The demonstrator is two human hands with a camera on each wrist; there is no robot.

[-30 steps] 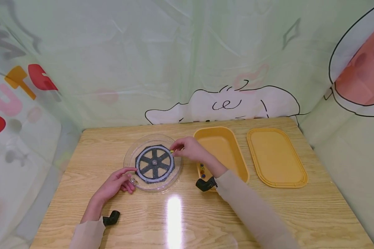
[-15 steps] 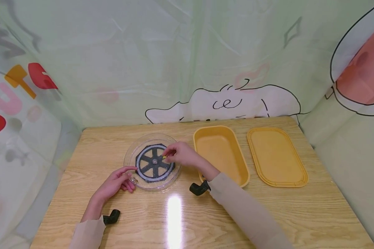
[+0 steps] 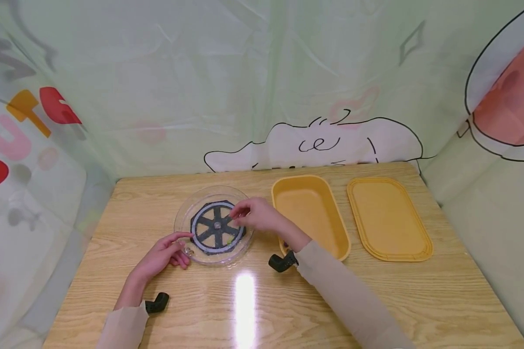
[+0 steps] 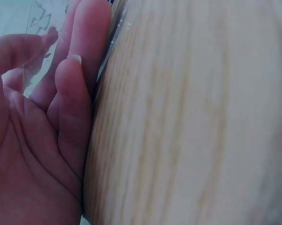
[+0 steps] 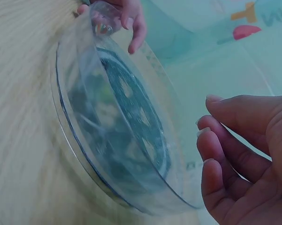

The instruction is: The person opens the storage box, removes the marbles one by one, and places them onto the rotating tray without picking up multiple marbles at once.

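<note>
A round clear plastic dish (image 3: pixel 214 262) stands on the table, with a dark six-spoked wheel pattern and a pale ring (image 3: pixel 201 248) inside. My left hand (image 3: pixel 163 254) holds the dish's near-left rim, one finger reaching over the wall and others outside against the table. In the left wrist view, the left hand (image 4: pixel 42 112) has the clear wall between its fingers. Above the dish's right part hovers my right hand (image 3: pixel 255 214). Nothing shows between the loosely bent fingers of that right hand (image 5: pixel 239 150). A small yellow-green ball (image 3: pixel 229 241) is in the dish, below the right hand.
Right of the dish stands a deep yellow tray (image 3: pixel 340 228), its near-left corner partly behind the right wrist, where small dark beads (image 3: pixel 286 245) show. A flat yellow lid (image 3: pixel 388 220) lies farther right. Small shiny bits (image 3: pixel 188 251) sit by the left fingers. A printed curtain (image 3: pixel 179 97) hangs behind.
My right hand moved left from the dish's right rim to over the pattern and let go of the yellow-green ball, which now shows lower in the dish. The left hand stayed put.
</note>
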